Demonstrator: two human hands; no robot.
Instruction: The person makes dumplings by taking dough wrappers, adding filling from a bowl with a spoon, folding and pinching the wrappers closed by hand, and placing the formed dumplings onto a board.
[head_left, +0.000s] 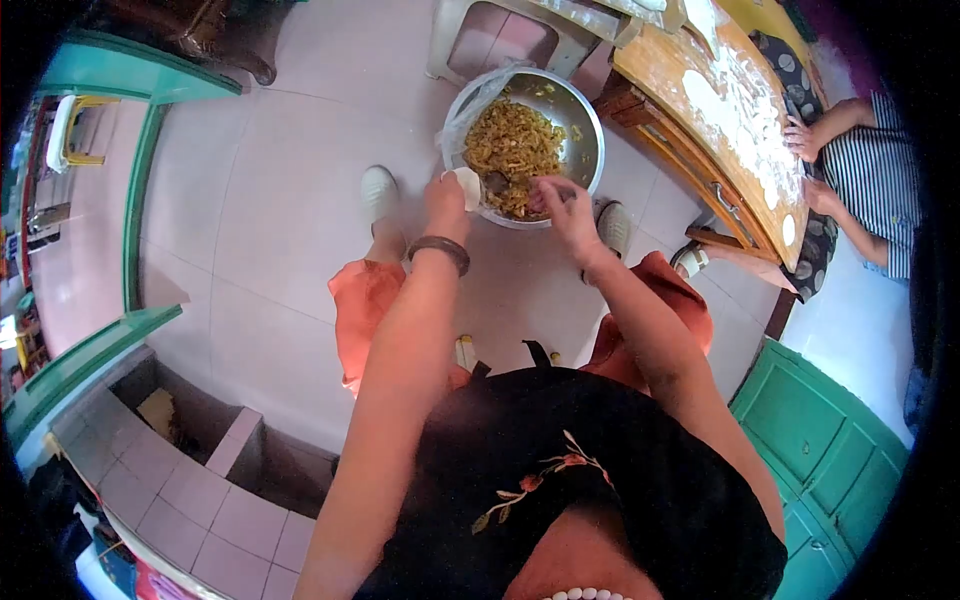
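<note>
Upper center: our left hand (pixel 447 207) fingers pinch dough wrapper (pixel 467 188) at edge of bowl (pixel 586 140); right hand (pixel 568 214) fingers half curled over filling (pixel 514 140), hold unclear to us. Hard pinch could tear wrapper; shoe (pixel 613 229) nudging bowl could spill filling.

Wood tbl (pixel 641 70): top dusted w/ flour (pixel 740 75), thickest mid & toward R edge. Small dough round (pixel 789 230) nr near-end corner; bigger dough sheet (pixel 703 92) in far half, closer to L edge. Floor (pixel 290 200): pale pinkish tile, carries tbl, plastic stool (pixel 446 40), wearer's shoes (pixel 379 193). Steel bowl (pixel 592 125) btwn shoes & stool, can't tell if directly on floor.
</note>
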